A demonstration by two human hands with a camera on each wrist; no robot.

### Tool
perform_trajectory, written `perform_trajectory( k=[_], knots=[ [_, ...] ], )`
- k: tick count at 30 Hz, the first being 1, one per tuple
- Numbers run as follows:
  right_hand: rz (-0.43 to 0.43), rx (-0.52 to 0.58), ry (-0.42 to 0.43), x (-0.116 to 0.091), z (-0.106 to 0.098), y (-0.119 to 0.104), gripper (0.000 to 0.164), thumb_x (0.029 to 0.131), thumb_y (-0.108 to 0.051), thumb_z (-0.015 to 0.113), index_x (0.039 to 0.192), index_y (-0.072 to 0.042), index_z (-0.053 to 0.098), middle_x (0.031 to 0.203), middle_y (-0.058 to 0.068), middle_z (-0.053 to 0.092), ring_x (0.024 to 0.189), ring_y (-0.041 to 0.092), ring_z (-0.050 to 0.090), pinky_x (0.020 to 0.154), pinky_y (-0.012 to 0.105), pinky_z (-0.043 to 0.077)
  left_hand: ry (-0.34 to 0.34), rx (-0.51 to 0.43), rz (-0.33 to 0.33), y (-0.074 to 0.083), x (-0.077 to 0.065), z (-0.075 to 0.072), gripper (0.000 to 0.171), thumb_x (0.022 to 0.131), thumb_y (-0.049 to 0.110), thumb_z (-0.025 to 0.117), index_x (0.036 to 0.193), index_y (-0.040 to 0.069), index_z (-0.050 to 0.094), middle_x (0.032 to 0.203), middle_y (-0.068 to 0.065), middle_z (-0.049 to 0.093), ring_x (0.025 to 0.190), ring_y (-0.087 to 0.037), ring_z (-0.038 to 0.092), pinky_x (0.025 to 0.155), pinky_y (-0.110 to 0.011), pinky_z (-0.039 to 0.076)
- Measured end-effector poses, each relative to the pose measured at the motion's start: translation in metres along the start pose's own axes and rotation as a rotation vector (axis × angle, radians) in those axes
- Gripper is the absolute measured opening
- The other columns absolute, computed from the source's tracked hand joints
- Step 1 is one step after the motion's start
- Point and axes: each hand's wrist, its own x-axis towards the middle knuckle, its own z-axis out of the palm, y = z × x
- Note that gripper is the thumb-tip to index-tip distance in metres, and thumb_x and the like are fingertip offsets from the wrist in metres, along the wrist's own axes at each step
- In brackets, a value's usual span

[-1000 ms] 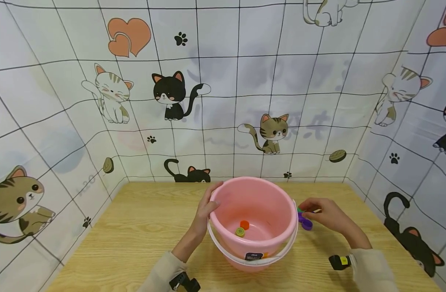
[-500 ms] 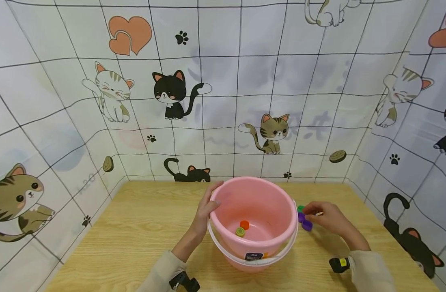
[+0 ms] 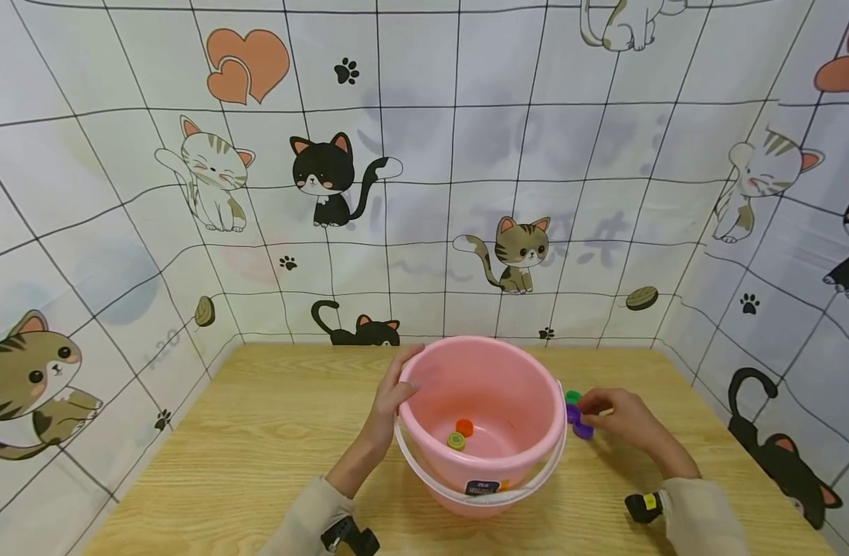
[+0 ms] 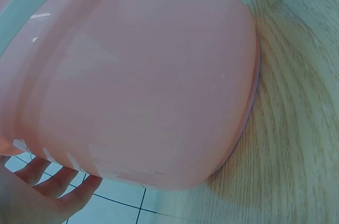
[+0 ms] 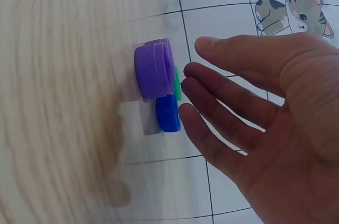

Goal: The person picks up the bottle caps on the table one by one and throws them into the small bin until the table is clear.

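My left hand [image 3: 382,405] grips the rim of a pink bucket [image 3: 480,382] at its left side, thumb over the edge and fingers outside. In the left wrist view the bucket's outer wall [image 4: 143,86] fills most of the picture. On the bucket floor lie an orange cap [image 3: 464,427] and a yellow-green cap [image 3: 455,442]. My right hand [image 3: 629,417] hovers by a small cluster of bottle caps right of the bucket. The right wrist view has ribbed purple caps [image 5: 150,71], a blue cap [image 5: 168,113] and a partly hidden green cap [image 5: 177,83]; the loosely bent fingers appear apart from them.
The bucket's white handle [image 3: 480,500] hangs down at the front. All of this stands on a wood-grain table [image 3: 257,432]. A white wall covering [image 3: 417,216] with printed cats encloses the back and both sides.
My right hand has drawn slightly back from the caps and lower in view, uncovering more of the green cap. The left hand and the bucket have stayed in place.
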Motion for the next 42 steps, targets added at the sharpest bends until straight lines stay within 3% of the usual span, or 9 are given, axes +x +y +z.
perform_trajectory(
  k=[5, 11, 17, 27, 33, 42],
  knots=[
    [0.023, 0.001, -0.006, -0.0012, 0.0024, 0.0009, 0.012, 0.090, -0.011, 0.076, 0.102, -0.008, 0.075, 0.099, 0.004, 0.076, 0.097, 0.024, 0.070, 0.081, 0.037, 0.056, 0.002, 0.000, -0.001, -0.0006, -0.0005, -0.0003, 0.065, 0.093, 0.025, 0.042, 0.158, 0.018, 0.037, 0.154, -0.010, 0.046, 0.131, -0.039, 0.052, 0.106, -0.059, 0.048],
    [0.033, 0.005, -0.013, -0.0016, 0.0017, 0.0030, 0.014, 0.089, -0.011, 0.076, 0.103, -0.008, 0.075, 0.100, 0.005, 0.076, 0.099, 0.027, 0.070, 0.082, 0.040, 0.056, 0.008, 0.006, -0.001, 0.0000, 0.0001, 0.0005, 0.062, 0.093, 0.025, 0.042, 0.155, 0.026, 0.040, 0.155, -0.010, 0.046, 0.131, -0.039, 0.052, 0.105, -0.055, 0.049],
    [0.023, -0.002, 0.001, -0.0027, 0.0022, 0.0038, 0.014, 0.089, -0.010, 0.076, 0.103, -0.008, 0.075, 0.101, 0.005, 0.076, 0.098, 0.026, 0.070, 0.080, 0.034, 0.055, 0.013, 0.014, -0.004, 0.0001, 0.0002, 0.0010, 0.060, 0.092, 0.024, 0.042, 0.152, 0.029, 0.043, 0.154, -0.007, 0.046, 0.133, -0.037, 0.051, 0.108, -0.059, 0.046],
    [0.002, -0.023, -0.004, -0.0020, 0.0026, 0.0075, 0.016, 0.088, -0.010, 0.077, 0.103, -0.009, 0.075, 0.100, 0.005, 0.076, 0.097, 0.026, 0.071, 0.082, 0.036, 0.055, 0.008, 0.014, 0.001, 0.0002, 0.0001, 0.0005, 0.064, 0.092, 0.024, 0.042, 0.156, 0.022, 0.039, 0.155, -0.009, 0.046, 0.131, -0.038, 0.051, 0.107, -0.055, 0.048],
    [-0.002, -0.010, -0.020, 0.0000, 0.0027, 0.0077, 0.020, 0.088, -0.008, 0.076, 0.107, -0.005, 0.074, 0.102, 0.007, 0.075, 0.098, 0.027, 0.070, 0.084, 0.042, 0.057, 0.014, 0.024, 0.000, 0.0011, 0.0007, 0.0003, 0.063, 0.093, 0.025, 0.042, 0.156, 0.023, 0.039, 0.154, -0.009, 0.046, 0.131, -0.036, 0.052, 0.107, -0.055, 0.048],
    [0.036, 0.004, -0.048, 0.0000, 0.0056, 0.0083, 0.023, 0.087, -0.011, 0.079, 0.108, -0.004, 0.074, 0.104, 0.008, 0.075, 0.100, 0.028, 0.070, 0.087, 0.043, 0.056, 0.006, 0.015, 0.003, 0.0000, 0.0002, 0.0002, 0.064, 0.092, 0.024, 0.042, 0.156, 0.022, 0.039, 0.153, -0.011, 0.047, 0.130, -0.039, 0.052, 0.105, -0.055, 0.049]
  ],
)
